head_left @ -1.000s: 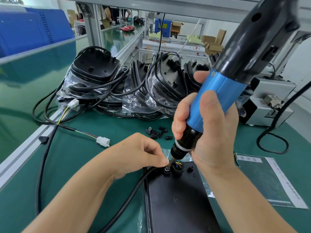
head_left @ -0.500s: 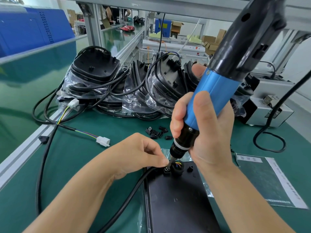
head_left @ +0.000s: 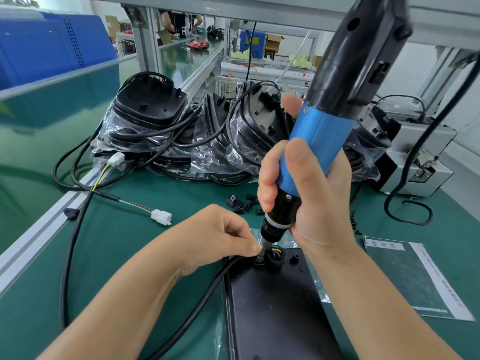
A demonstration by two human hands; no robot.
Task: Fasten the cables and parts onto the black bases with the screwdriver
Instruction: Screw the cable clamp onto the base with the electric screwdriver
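— Where's the clamp?

— On the base [head_left: 280, 307] near edge, under my screwdriver [head_left: 319, 141] — its long axis leans up and right. My right hand [head_left: 309, 193] wraps the grip; my left hand [head_left: 220, 237], nearer, pinches the bit beside the cable [head_left: 197, 305].

— Any writing?

— The sheet [head_left: 415, 276] has print, unreadable.

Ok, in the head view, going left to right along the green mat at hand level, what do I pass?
Black cable → white connector → left hand → screwdriver in the right hand → printed sheet.
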